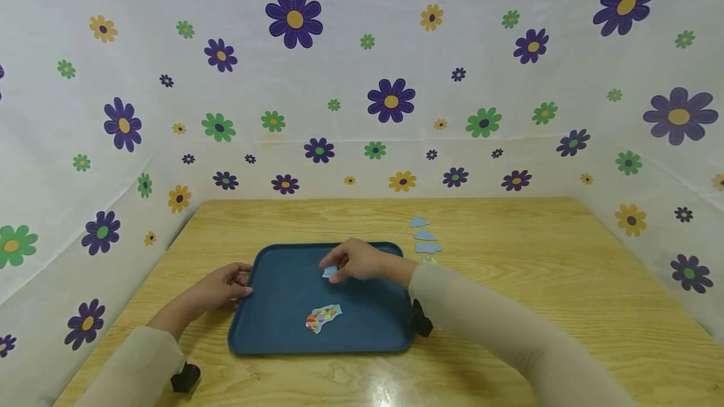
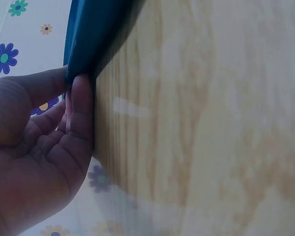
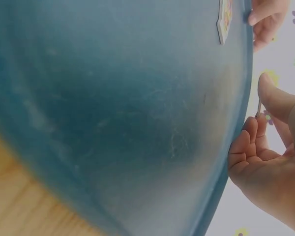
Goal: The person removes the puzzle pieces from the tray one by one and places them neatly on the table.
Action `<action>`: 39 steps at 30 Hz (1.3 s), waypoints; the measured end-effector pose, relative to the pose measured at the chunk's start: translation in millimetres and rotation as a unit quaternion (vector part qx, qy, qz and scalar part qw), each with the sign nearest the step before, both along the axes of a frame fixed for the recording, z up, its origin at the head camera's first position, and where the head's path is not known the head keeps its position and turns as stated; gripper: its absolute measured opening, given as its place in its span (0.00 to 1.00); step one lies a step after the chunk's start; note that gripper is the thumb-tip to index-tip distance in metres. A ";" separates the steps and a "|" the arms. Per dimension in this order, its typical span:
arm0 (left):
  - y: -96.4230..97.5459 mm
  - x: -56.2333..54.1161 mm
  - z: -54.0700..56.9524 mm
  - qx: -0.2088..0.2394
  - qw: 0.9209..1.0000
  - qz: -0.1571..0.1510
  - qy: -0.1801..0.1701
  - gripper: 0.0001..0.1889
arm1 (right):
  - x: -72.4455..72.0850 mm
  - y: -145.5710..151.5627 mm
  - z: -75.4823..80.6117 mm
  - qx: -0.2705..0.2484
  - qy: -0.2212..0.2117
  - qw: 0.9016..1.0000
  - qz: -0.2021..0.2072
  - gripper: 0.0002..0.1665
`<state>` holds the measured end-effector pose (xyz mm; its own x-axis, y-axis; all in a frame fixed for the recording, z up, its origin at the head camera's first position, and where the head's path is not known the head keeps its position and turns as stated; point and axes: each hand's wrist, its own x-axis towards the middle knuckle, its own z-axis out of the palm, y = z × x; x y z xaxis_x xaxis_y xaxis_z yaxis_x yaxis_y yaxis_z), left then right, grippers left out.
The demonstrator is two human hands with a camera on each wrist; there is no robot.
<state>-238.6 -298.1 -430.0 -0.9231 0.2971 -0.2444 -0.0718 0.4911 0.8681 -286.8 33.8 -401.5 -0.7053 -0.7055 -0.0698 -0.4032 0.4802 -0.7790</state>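
A dark blue tray (image 1: 283, 287) lies on the table. At its left side, my left hand (image 1: 220, 287) pinches the rim between thumb and fingers; the left wrist view shows this hand (image 2: 44, 132) at the tray's edge (image 2: 81, 46). Over the tray's upper middle, my right hand (image 1: 361, 260) pinches a small light blue cut-out card piece (image 1: 328, 272). In the right wrist view that piece (image 3: 259, 108) appears only as a thin edge at the fingertips. A colourful, irregular card piece (image 1: 322, 317) lies flat on the tray, nearer me.
Beyond the tray's right corner, several cut-out pieces lie in a column on the wooden table (image 1: 537, 256): light blue ones (image 1: 425, 235) and a patterned one (image 1: 430, 260) partly hidden by my right arm. White flowered cloth (image 1: 339, 68) walls the table's back and sides.
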 end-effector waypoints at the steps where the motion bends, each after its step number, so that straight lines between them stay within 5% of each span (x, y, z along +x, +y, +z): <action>1: 0.1 0.2 -0.1 0.000 1.000 0.000 0.000 0.29 | 1.6 1.4 0.9 0.001 0.001 1.000 0.003 0.18; 39: -0.2 -1.4 -1.2 0.003 1.000 0.002 -0.001 0.28 | 46.6 100.9 3.2 -0.045 0.017 0.997 -0.055 0.19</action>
<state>-240.0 -298.3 -431.2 -0.9237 0.2958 -0.2437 -0.0745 0.4852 0.8712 -240.2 134.7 -398.3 -0.7800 -0.6256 0.0155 -0.3781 0.4514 -0.8083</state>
